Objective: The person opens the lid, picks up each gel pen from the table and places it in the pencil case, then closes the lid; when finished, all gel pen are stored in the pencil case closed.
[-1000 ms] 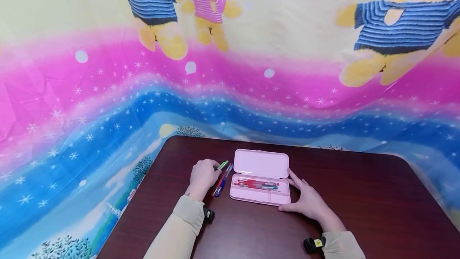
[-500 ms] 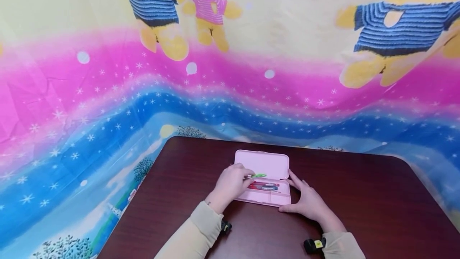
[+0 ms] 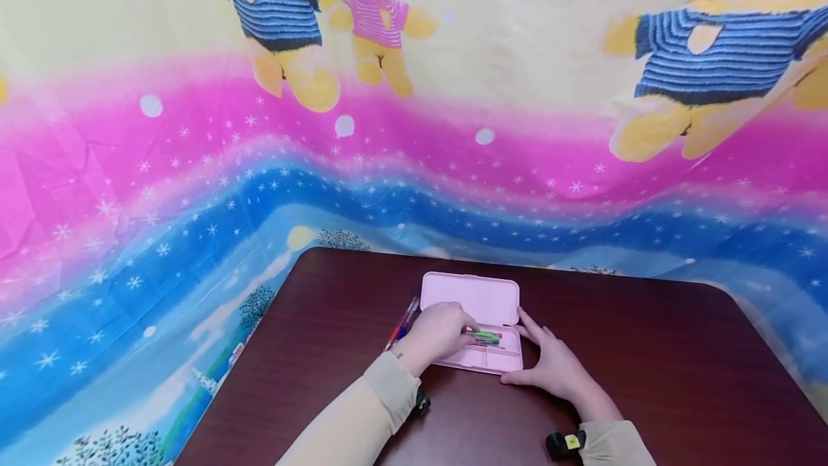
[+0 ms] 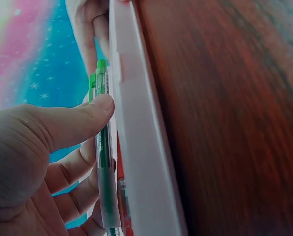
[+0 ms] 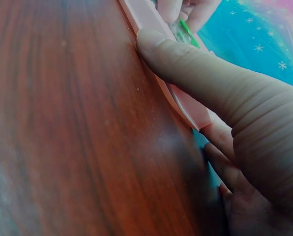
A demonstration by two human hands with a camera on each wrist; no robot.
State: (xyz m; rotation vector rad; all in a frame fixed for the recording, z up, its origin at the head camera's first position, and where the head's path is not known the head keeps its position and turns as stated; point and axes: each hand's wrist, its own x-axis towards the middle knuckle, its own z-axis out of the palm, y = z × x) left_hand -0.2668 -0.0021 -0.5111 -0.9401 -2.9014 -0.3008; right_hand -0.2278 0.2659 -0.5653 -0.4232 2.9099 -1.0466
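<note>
An open pink pencil case lies on the table, its lid tipped back. My left hand is over the tray and pinches a green-capped clear pen between thumb and fingers. In the left wrist view the green pen is alongside the case's pale wall, with something red just behind it. The right hand grips the right end of the case, thumb on the front edge and fingers at the back. My left hand hides much of the tray and the pens in it.
Red and blue pens lie on the dark wood table left of the case, partly behind the left hand. A patterned cloth with bears hangs behind the table.
My left hand has carried the green pen from beside the other pens rightward, then lowered it into the case's tray. The right hand has stayed at the case's right end.
</note>
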